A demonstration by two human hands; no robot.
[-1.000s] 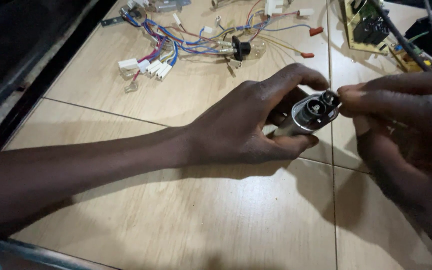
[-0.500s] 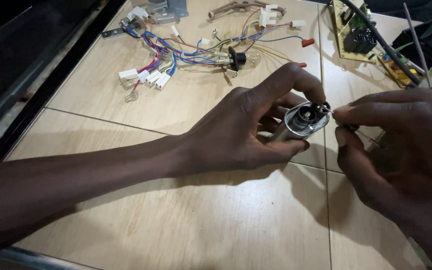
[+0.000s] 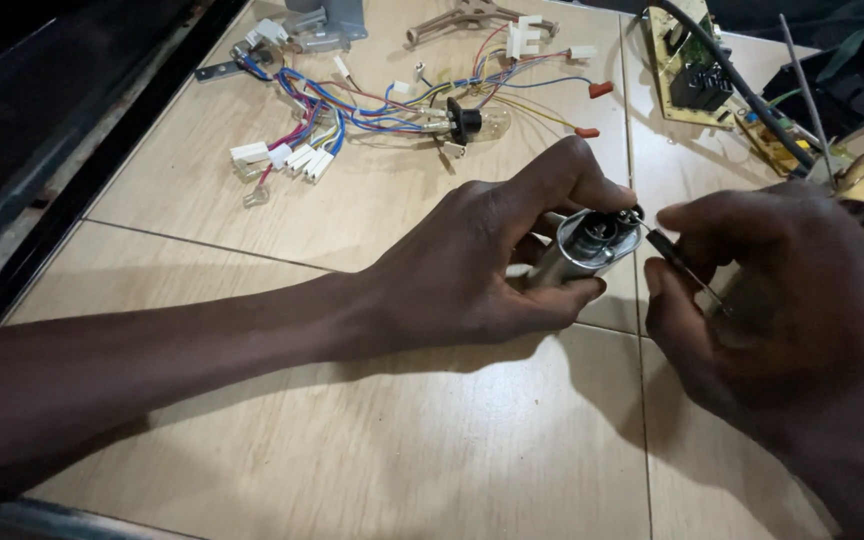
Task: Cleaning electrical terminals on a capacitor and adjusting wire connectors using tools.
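My left hand (image 3: 482, 265) grips a silver metal cylinder, a capacitor-like part (image 3: 577, 250), holding it just above the tiled floor with its terminal end turned to the right. My right hand (image 3: 782, 290) holds a thin dark tool (image 3: 677, 262), seemingly a small screwdriver, whose tip touches the terminals on the cylinder's end. Both hands are close together at the middle right of the head view.
A bundle of coloured wires with white connectors (image 3: 352, 120) lies on the beige tiles (image 3: 352, 420) behind the hands. A green circuit board (image 3: 702, 75) with a black cable lies at the top right. A dark appliance body (image 3: 42, 110) runs along the left.
The view has shifted slightly downward and the hands have dropped a little in the frame. My right hand's tool has come onto the cylinder's terminal end.
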